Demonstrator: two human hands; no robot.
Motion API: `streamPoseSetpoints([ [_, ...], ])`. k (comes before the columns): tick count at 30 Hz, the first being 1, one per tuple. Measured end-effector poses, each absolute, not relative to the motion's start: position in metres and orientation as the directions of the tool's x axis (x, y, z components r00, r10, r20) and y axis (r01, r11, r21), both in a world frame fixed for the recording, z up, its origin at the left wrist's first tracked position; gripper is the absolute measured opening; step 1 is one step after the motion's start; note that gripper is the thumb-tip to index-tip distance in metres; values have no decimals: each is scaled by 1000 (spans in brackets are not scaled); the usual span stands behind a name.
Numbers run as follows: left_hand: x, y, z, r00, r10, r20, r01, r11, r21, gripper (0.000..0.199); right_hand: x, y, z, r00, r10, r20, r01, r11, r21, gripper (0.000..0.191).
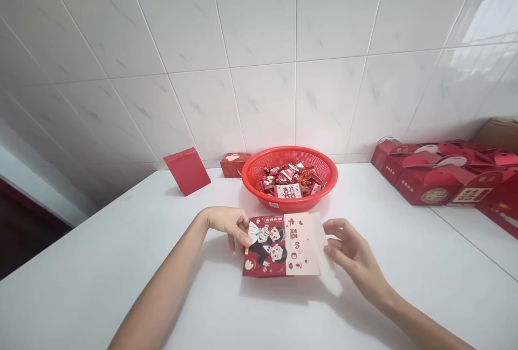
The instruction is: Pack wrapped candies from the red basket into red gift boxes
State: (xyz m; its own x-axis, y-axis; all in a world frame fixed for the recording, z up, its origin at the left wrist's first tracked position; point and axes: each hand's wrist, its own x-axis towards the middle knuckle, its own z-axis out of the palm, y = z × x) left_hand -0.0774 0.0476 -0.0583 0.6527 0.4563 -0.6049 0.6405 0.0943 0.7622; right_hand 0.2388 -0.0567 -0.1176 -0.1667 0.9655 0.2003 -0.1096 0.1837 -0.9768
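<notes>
A flat red-and-cream printed paper packet (265,253), with a cartoon couple on its red part and characters on its cream part, is held tilted just above the white table. My left hand (229,226) is closed on its left edge, thumb on the printed face and fingers curled behind. At the other end, my right hand (350,250) has its thumb and fingertips at a pale, blurred flap (324,247) along the right edge, closed around it. The back of the packet is hidden.
Behind the packet stands a red plastic basket (249,191) of wrapped candies (289,172). A small red box (234,165) sits beside it, and a red card (186,171) leans at the wall. Several red gift boxes (424,177) crowd the right side of the white table (121,242).
</notes>
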Motion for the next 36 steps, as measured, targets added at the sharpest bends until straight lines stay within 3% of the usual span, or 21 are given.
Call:
streamPoseSetpoints([
  [3,-65,43,-57,673,449,-588,636,55,770,44,253,-54,-104,13,951,310,-52,310,-949,28],
  [8,-25,30,-69,753,524,-398,523,-109,846,42,278,-52,-88,262,884,388,-17,406,-914,21],
  [12,3,19,-78,757,561,-335,547,-264,794,36,285,-55,-79,348,840,416,22,436,-900,23],
  [15,10,15,-76,736,587,-336,601,-339,724,33,281,-56,-78,237,870,433,72,429,-900,21],
  [18,5,15,-65,750,593,-294,576,-366,731,32,274,-54,-82,38,913,405,79,402,-912,30],
  [25,-9,12,-38,695,719,4,342,-336,878,33,256,-61,-101,-199,953,227,-46,223,-974,56],
  [28,-8,18,-33,563,798,215,292,-436,851,32,249,-67,-105,-301,921,247,-40,246,-968,65],
  [31,-5,38,-28,477,816,328,376,-526,763,31,246,-66,-111,-377,888,263,-71,256,-964,75],
  [33,-1,60,-27,484,825,292,473,-527,706,30,247,-61,-120,-421,874,242,-101,219,-970,86],
  [36,9,95,-29,572,817,73,605,-480,635,38,249,-52,-142,-500,846,188,-69,177,-982,113],
])
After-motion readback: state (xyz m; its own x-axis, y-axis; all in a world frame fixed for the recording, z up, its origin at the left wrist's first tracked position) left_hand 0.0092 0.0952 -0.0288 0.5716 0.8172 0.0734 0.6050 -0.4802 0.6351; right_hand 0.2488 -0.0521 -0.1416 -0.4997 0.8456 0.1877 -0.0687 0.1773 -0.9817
